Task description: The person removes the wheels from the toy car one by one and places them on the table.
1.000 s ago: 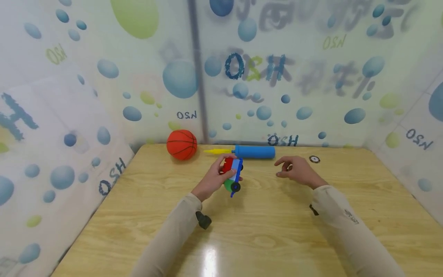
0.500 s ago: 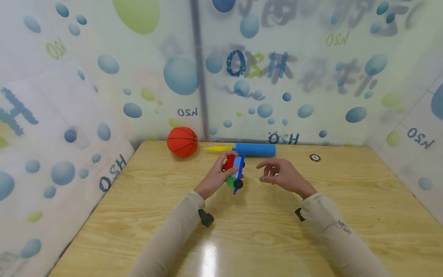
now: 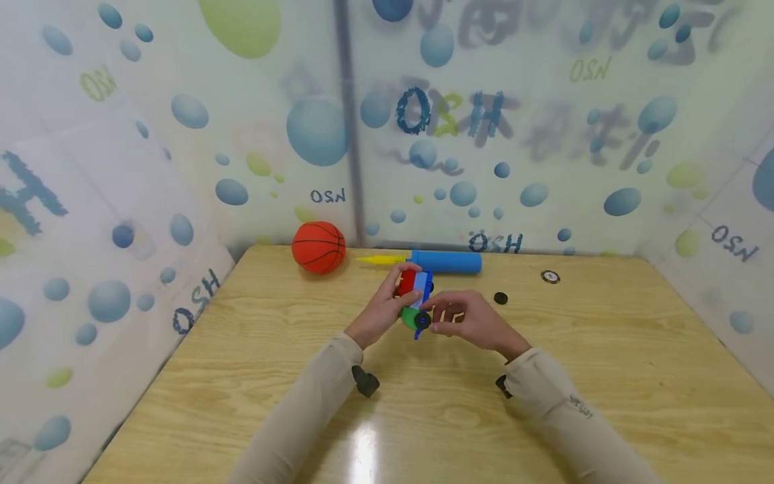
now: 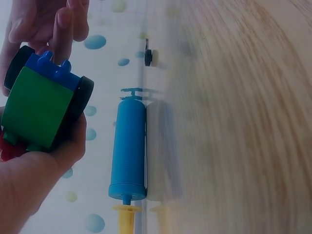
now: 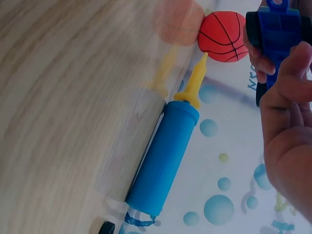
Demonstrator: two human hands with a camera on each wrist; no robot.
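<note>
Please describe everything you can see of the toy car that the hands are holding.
The toy car looks like plastic building blocks: a red block, a blue studded base, a green block and black wheels. It is lifted above the wooden table, turned on end so one wheel faces the head camera. The left hand grips its body from the left; the right hand has its fingertips at the lower black wheel. It is in front of the blue pump and touches nothing else.

Head: I look forward and down over the table [image 3: 242, 376], mid-range; both hands central
Left wrist: close, rolled sideways, facing the wall
Right wrist: close, rolled, same way
Shared: blue pump [image 3: 446, 262] [image 4: 127, 151] [image 5: 163, 158] in all three
</note>
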